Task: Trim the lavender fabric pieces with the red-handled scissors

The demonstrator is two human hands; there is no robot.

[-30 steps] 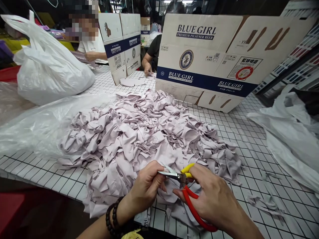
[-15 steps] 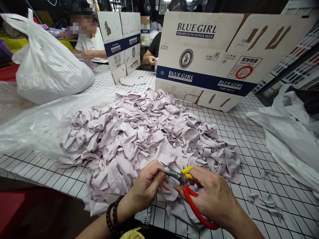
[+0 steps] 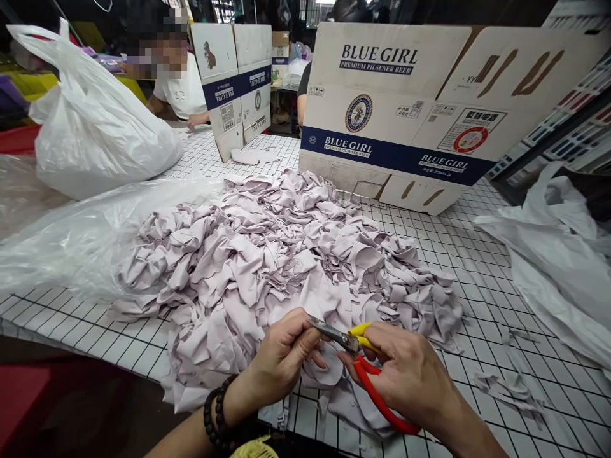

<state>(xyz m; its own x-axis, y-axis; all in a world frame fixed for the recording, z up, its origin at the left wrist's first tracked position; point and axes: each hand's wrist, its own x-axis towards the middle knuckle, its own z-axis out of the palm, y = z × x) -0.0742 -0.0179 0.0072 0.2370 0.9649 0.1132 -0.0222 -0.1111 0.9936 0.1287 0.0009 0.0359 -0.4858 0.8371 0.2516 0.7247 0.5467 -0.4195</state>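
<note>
My right hand [image 3: 405, 366] grips scissors [image 3: 351, 343] with one yellow and one red handle. Their blades are together and point left, with the tips at the fingers of my left hand [image 3: 286, 350]. That hand is closed in a pinch; what lies between its fingertips is hidden. Beneath and beyond both hands spreads a large heap of pale lilac fabric pieces [image 3: 248, 254], crumpled over one another. Some of the cloth hangs below my hands toward the near table edge.
A white gridded table [image 3: 443, 388] carries the heap. Beer cartons [image 3: 382, 95] stand upright behind it. Clear plastic [image 3: 86, 235] and a full white bag [image 3: 105, 133] lie left, another white bag [image 3: 563, 254] right, near fabric scraps [image 3: 510, 388]. A person [image 3: 184, 83] sits across.
The scissor blades have closed from slightly apart. Across the table, the seated person's hand has moved lower and right, and another person's hand has gone from sight behind the large carton.
</note>
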